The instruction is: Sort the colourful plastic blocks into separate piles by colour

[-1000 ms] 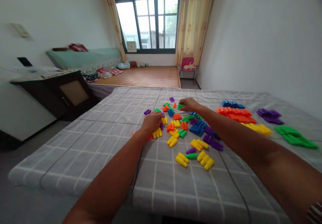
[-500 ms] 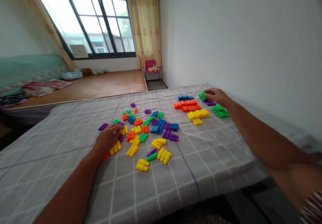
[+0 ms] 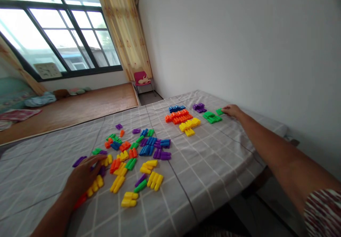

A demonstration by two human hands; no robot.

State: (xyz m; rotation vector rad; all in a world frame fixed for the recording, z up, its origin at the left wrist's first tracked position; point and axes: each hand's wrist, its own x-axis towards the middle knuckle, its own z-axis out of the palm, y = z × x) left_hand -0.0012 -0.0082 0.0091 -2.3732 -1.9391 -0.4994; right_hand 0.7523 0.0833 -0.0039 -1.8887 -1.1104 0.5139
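My right hand reaches to the far right of the cloth, its fingers closed on a small green plastic block. Just left of it lies a flat stack of green blocks. A purple pile sits a little beyond. Over the left edge of the mixed blocks rests my left hand, fingers apart and slightly bent. Its fingertips touch or nearly touch a yellow block. Purple blocks show beneath it, and more yellow ones lie beside its thumb side.
Blue, orange and yellow piles stand grouped by colour right of centre. Loose mixed blocks, among them blue ones, spread across the left half. A checked grey cloth covers the table. A white wall runs along the right.
The view has swung to the right. My right hand has moved from the purple pile to the right side of the green stack, with the green block. My left hand stays at the mixed blocks.
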